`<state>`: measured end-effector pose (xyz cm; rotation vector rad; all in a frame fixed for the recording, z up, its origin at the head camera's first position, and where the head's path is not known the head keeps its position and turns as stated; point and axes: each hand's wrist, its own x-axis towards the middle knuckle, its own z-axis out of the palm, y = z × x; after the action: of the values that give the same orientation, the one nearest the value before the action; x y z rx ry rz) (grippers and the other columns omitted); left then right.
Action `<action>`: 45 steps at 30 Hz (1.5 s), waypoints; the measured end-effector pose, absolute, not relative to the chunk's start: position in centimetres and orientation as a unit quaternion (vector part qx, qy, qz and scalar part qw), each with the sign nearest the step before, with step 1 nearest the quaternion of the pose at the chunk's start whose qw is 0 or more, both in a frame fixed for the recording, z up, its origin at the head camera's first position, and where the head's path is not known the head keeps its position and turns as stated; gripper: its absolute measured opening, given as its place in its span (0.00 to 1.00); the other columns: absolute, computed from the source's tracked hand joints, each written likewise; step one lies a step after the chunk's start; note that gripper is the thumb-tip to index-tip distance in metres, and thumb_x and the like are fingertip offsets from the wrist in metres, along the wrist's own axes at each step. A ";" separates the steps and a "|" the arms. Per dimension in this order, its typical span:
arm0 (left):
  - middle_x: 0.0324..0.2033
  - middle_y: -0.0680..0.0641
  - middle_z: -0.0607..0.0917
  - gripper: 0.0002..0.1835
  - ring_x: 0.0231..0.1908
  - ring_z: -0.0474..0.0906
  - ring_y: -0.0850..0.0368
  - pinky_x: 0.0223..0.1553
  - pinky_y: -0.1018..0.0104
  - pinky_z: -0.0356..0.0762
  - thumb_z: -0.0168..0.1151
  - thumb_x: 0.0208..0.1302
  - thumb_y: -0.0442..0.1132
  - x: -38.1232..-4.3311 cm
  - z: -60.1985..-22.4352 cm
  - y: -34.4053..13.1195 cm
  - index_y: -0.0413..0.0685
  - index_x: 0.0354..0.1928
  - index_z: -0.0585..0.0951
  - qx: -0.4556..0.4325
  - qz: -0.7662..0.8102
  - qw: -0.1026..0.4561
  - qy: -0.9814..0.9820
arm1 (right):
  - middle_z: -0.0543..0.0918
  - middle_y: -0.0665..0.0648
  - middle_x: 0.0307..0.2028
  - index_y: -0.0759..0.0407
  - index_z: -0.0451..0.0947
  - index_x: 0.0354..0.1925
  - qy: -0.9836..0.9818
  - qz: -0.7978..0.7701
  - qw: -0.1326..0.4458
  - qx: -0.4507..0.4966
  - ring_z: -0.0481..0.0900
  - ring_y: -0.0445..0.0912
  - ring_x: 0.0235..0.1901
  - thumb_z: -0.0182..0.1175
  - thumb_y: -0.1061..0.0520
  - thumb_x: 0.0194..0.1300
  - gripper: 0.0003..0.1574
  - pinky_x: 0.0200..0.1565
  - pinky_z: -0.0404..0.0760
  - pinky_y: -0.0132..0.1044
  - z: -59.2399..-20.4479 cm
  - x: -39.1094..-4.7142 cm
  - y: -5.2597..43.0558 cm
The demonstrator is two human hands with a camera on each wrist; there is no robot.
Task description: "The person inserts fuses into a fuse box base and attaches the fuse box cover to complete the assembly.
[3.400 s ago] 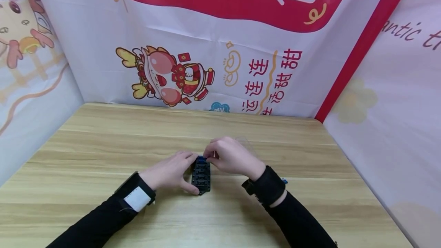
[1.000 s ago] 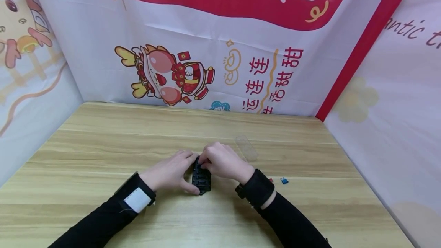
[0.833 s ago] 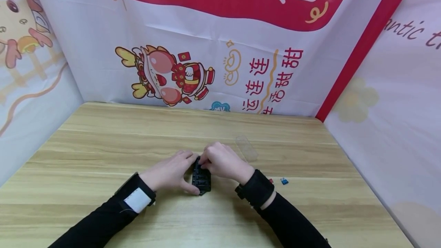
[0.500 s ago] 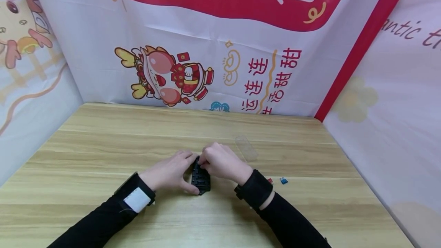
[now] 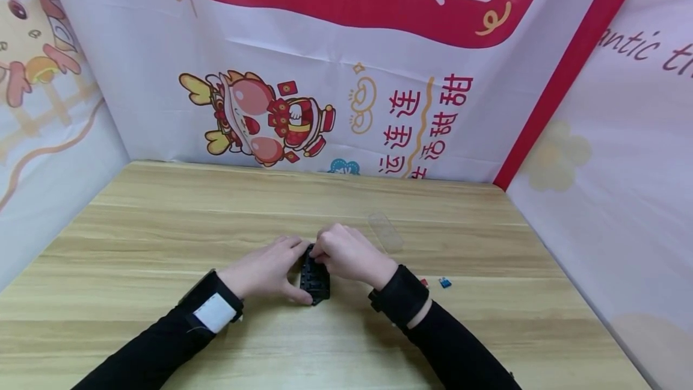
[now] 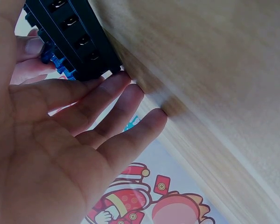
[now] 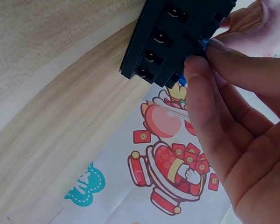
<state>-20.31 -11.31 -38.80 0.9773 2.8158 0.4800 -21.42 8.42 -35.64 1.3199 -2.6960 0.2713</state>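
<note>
A black fuse box [image 5: 315,284] with a row of slots stands on the table, its metal terminals showing along the side in the right wrist view. My left hand [image 5: 271,269] holds it by its two ends, thumb at the near end and fingers at the far end. My right hand [image 5: 352,254] bends over the far half of the box. In the right wrist view, its thumb and forefinger pinch a small blue blade fuse [image 7: 204,44] at the slots, mostly hidden by the fingertips. Another bit of blue fuse [image 7: 181,79] shows at the box's end.
Beyond the right hand lies a clear plastic cover [image 5: 386,233]. A loose blue blade fuse [image 5: 445,282] and a small red piece [image 5: 425,283], partly behind the right wrist, lie to the right. A printed cloth [image 5: 303,41] hangs behind the wooden table [image 5: 162,209].
Compared with 3.4 s ago, my right hand has come slightly nearer along the box, uncovering the clear cover and the red piece. Over the last second both hands stay nearly still.
</note>
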 end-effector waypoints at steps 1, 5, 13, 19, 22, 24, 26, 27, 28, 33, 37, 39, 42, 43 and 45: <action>0.61 0.47 0.70 0.53 0.59 0.64 0.55 0.58 0.59 0.65 0.67 0.41 0.71 -20.3 -38.8 -11.3 0.49 0.68 0.67 0.322 0.158 0.062 0.931 | 0.83 0.48 0.34 0.55 0.87 0.39 -0.893 0.088 0.062 0.437 0.80 0.37 0.36 0.64 0.63 0.59 0.09 0.35 0.73 0.19 -35.6 -21.4 8.5; 0.61 0.48 0.70 0.54 0.59 0.64 0.55 0.57 0.59 0.65 0.66 0.41 0.72 -20.4 -38.8 -11.3 0.49 0.68 0.67 0.322 0.154 0.060 0.932 | 0.82 0.48 0.34 0.56 0.86 0.40 -0.893 0.081 0.059 0.438 0.80 0.38 0.36 0.64 0.63 0.60 0.09 0.35 0.73 0.19 -35.5 -21.4 8.5; 0.59 0.49 0.71 0.53 0.57 0.65 0.56 0.56 0.60 0.66 0.66 0.40 0.72 -20.4 -38.9 -11.3 0.50 0.67 0.68 0.322 0.151 0.057 0.933 | 0.80 0.47 0.32 0.56 0.87 0.39 -0.885 0.079 0.061 0.454 0.77 0.35 0.33 0.64 0.63 0.60 0.09 0.33 0.72 0.18 -35.6 -21.4 8.4; 0.60 0.49 0.71 0.53 0.57 0.65 0.56 0.56 0.60 0.67 0.66 0.41 0.72 -20.2 -38.8 -11.3 0.50 0.67 0.67 0.324 0.150 0.055 0.933 | 0.80 0.47 0.31 0.56 0.87 0.37 -0.885 0.095 0.051 0.454 0.76 0.34 0.32 0.64 0.63 0.59 0.08 0.34 0.71 0.19 -35.4 -21.6 8.5; 0.60 0.49 0.70 0.53 0.57 0.65 0.56 0.56 0.60 0.67 0.66 0.41 0.72 -20.2 -38.8 -11.3 0.50 0.67 0.67 0.325 0.151 0.054 0.932 | 0.80 0.47 0.32 0.55 0.87 0.37 -0.886 0.101 0.047 0.450 0.77 0.34 0.33 0.64 0.64 0.59 0.08 0.34 0.71 0.19 -35.4 -21.6 8.6; 0.60 0.49 0.70 0.53 0.57 0.65 0.56 0.56 0.60 0.67 0.66 0.42 0.72 -20.2 -38.8 -11.3 0.50 0.68 0.67 0.326 0.151 0.054 0.932 | 0.80 0.46 0.31 0.55 0.87 0.37 -0.886 0.104 0.047 0.449 0.77 0.34 0.33 0.65 0.64 0.58 0.08 0.34 0.72 0.19 -35.4 -21.6 8.6; 0.60 0.49 0.70 0.53 0.57 0.65 0.56 0.56 0.60 0.66 0.66 0.42 0.71 -20.2 -38.8 -11.4 0.50 0.68 0.67 0.326 0.153 0.054 0.931 | 0.80 0.46 0.31 0.55 0.87 0.37 -0.885 0.106 0.047 0.451 0.76 0.34 0.32 0.65 0.64 0.58 0.08 0.34 0.72 0.19 -35.4 -21.7 8.6; 0.60 0.49 0.70 0.53 0.57 0.65 0.56 0.56 0.60 0.66 0.66 0.42 0.71 -20.2 -38.8 -11.4 0.50 0.68 0.67 0.326 0.153 0.054 0.931 | 0.80 0.47 0.31 0.55 0.87 0.37 -0.885 0.107 0.047 0.452 0.76 0.34 0.32 0.64 0.64 0.59 0.08 0.34 0.71 0.19 -35.4 -21.7 8.6; 0.60 0.49 0.70 0.53 0.57 0.65 0.56 0.56 0.60 0.66 0.66 0.42 0.71 -20.2 -38.8 -11.4 0.50 0.68 0.67 0.326 0.153 0.054 0.931 | 0.80 0.47 0.31 0.55 0.87 0.37 -0.884 0.107 0.047 0.453 0.76 0.34 0.31 0.64 0.64 0.59 0.08 0.33 0.71 0.19 -35.4 -21.7 8.6; 0.61 0.49 0.70 0.53 0.57 0.64 0.56 0.56 0.60 0.66 0.66 0.42 0.71 -20.2 -38.8 -11.4 0.49 0.68 0.66 0.326 0.155 0.057 0.931 | 0.80 0.48 0.31 0.56 0.87 0.37 -0.881 0.115 0.048 0.456 0.76 0.34 0.31 0.64 0.65 0.59 0.09 0.33 0.71 0.19 -35.5 -21.8 8.7; 0.61 0.48 0.70 0.53 0.58 0.64 0.55 0.57 0.60 0.65 0.67 0.43 0.70 -20.2 -38.8 -11.4 0.49 0.68 0.66 0.331 0.160 0.058 0.928 | 0.80 0.48 0.31 0.56 0.87 0.37 -0.879 0.121 0.052 0.457 0.76 0.34 0.30 0.64 0.65 0.58 0.09 0.32 0.71 0.19 -35.6 -22.0 8.7; 0.60 0.47 0.70 0.52 0.58 0.64 0.54 0.57 0.61 0.64 0.67 0.43 0.70 -20.3 -38.7 -11.4 0.49 0.68 0.65 0.335 0.161 0.057 0.927 | 0.80 0.47 0.30 0.56 0.87 0.37 -0.878 0.124 0.055 0.459 0.76 0.34 0.29 0.63 0.65 0.58 0.09 0.31 0.71 0.19 -35.6 -22.0 8.8; 0.60 0.47 0.70 0.52 0.58 0.64 0.54 0.57 0.61 0.64 0.66 0.43 0.70 -20.3 -38.8 -11.4 0.49 0.68 0.65 0.336 0.161 0.055 0.926 | 0.79 0.47 0.30 0.56 0.87 0.36 -0.876 0.131 0.057 0.461 0.75 0.33 0.29 0.63 0.65 0.58 0.09 0.31 0.71 0.18 -35.7 -22.1 8.8; 0.60 0.47 0.70 0.52 0.58 0.64 0.54 0.57 0.61 0.64 0.66 0.43 0.71 -20.3 -38.8 -11.4 0.49 0.68 0.65 0.337 0.160 0.054 0.926 | 0.79 0.47 0.30 0.56 0.87 0.36 -0.876 0.132 0.058 0.460 0.75 0.33 0.29 0.63 0.64 0.58 0.09 0.31 0.71 0.18 -35.7 -22.1 8.8; 0.61 0.47 0.70 0.53 0.58 0.64 0.54 0.58 0.61 0.64 0.66 0.43 0.71 -20.3 -38.8 -11.4 0.49 0.68 0.65 0.338 0.157 0.053 0.927 | 0.79 0.46 0.30 0.56 0.87 0.36 -0.876 0.135 0.057 0.459 0.75 0.33 0.29 0.63 0.64 0.58 0.09 0.31 0.71 0.18 -35.8 -22.1 8.9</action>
<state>-20.31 -11.45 -38.81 1.0260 2.8161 0.4777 -22.11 8.87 -35.80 1.3917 -2.6582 0.4081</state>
